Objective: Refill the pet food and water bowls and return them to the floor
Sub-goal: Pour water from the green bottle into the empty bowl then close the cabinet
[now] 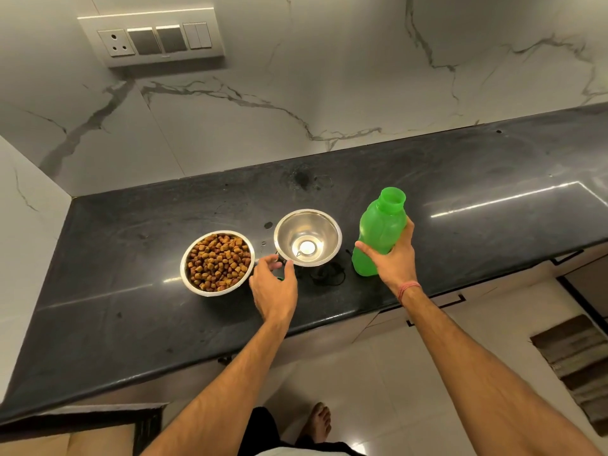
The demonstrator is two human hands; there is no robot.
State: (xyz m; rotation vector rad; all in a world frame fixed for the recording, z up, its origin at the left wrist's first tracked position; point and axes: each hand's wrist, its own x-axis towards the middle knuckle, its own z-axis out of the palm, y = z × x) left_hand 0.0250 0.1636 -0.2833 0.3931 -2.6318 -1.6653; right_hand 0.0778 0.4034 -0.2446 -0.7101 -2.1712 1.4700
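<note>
A steel bowl [217, 263] full of brown kibble stands on the black counter [131, 324]. To its right is a steel bowl [307, 236] with nothing in it. My left hand [274, 286] lies at this bowl's near left side, thumb and forefinger tips touching its outer wall. A speck of green shows under the palm; I cannot tell what it is. My right hand [393, 261] grips a green plastic bottle [378, 235] with no cap on, upright on the counter to the right of the bowls.
A thin black cord [330, 276] lies coiled on the counter between the unfilled bowl and the bottle. Small water drops [268, 225] sit near the bowls. A marble wall with a switch panel [154, 39] rises behind. The tiled floor, a mat [572, 357] and my bare foot [320, 419] are below.
</note>
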